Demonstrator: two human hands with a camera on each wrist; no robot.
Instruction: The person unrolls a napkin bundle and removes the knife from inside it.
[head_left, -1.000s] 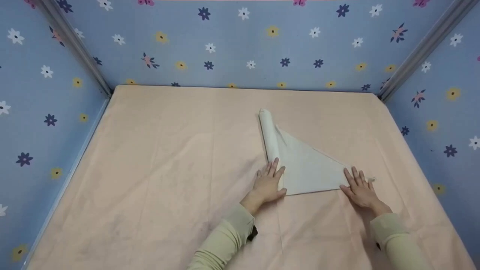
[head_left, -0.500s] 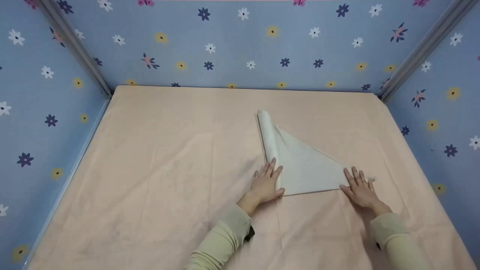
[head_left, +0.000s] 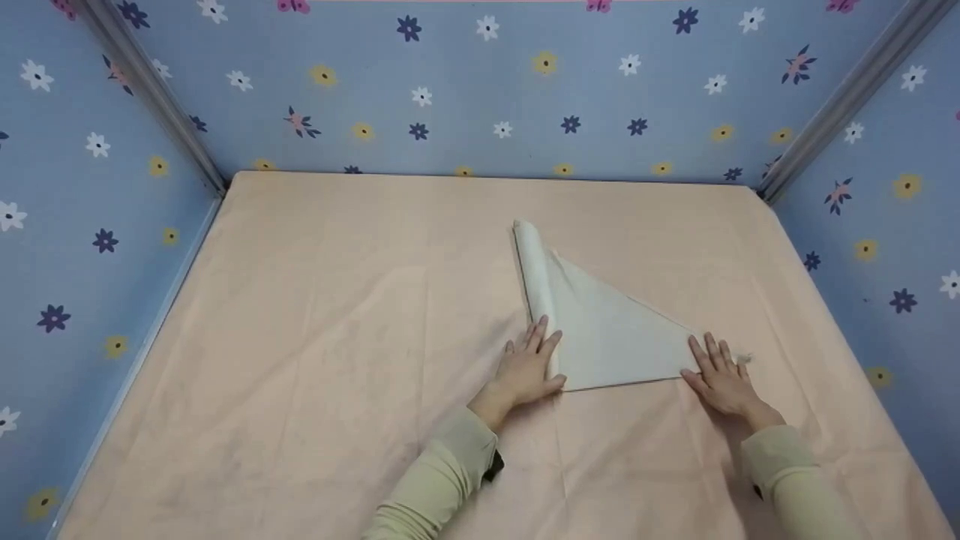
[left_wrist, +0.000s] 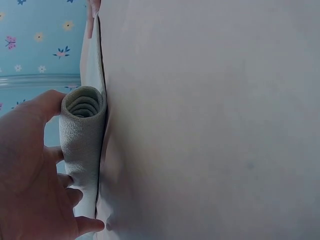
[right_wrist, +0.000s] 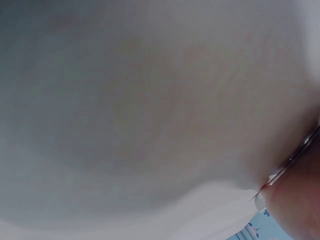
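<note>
A pale grey-green cloth [head_left: 619,330] lies partly rolled on the table, its flat part tapering toward the right. The roll [head_left: 531,262] runs along its left side, and in the left wrist view the roll's near end [left_wrist: 82,107] shows coiled layers. My left hand [head_left: 523,373] rests on the near part of the roll with fingers spread. Its thumb touches the roll's end in the left wrist view. My right hand [head_left: 724,382] lies flat over the cloth's narrow right end, where a small tuft [head_left: 744,358] shows beyond the fingers. The right wrist view is mostly blurred tabletop.
A peach-coloured cover [head_left: 360,315] spreads over the table under the cloth. Blue flower-patterned panels [head_left: 480,90] stand at the back and both sides, with grey metal posts [head_left: 146,90] at the far corners.
My left hand and the roll have shifted slightly to the left, and the flat part reaches a little farther left. The right hand stays in place on the narrow end.
</note>
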